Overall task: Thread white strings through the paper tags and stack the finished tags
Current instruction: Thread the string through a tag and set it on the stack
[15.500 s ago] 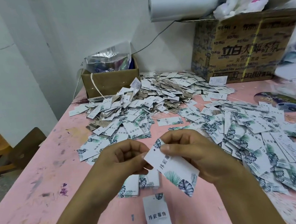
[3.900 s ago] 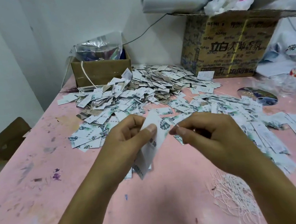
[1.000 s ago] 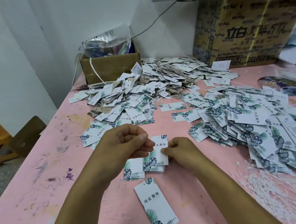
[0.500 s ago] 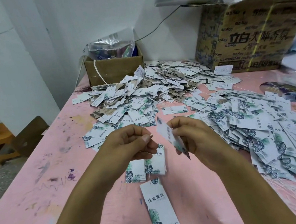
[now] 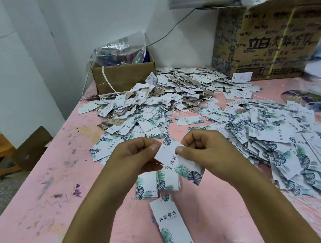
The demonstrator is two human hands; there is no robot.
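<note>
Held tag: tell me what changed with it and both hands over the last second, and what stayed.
A second ago the right hand was picking the tag off the small stack. It lifted it edge-on, then turned its printed face up, and the left hand closed in to pinch its top corner. The stack, the lone tag in front and the big heaps lie as before.

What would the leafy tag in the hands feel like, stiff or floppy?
Probably fairly stiff: the paper tag sticks out flat though the left hand and right hand pinch only its upper end. Likely very light, since fingertips alone carry it. Being flat, it shouldn't roll.
</note>
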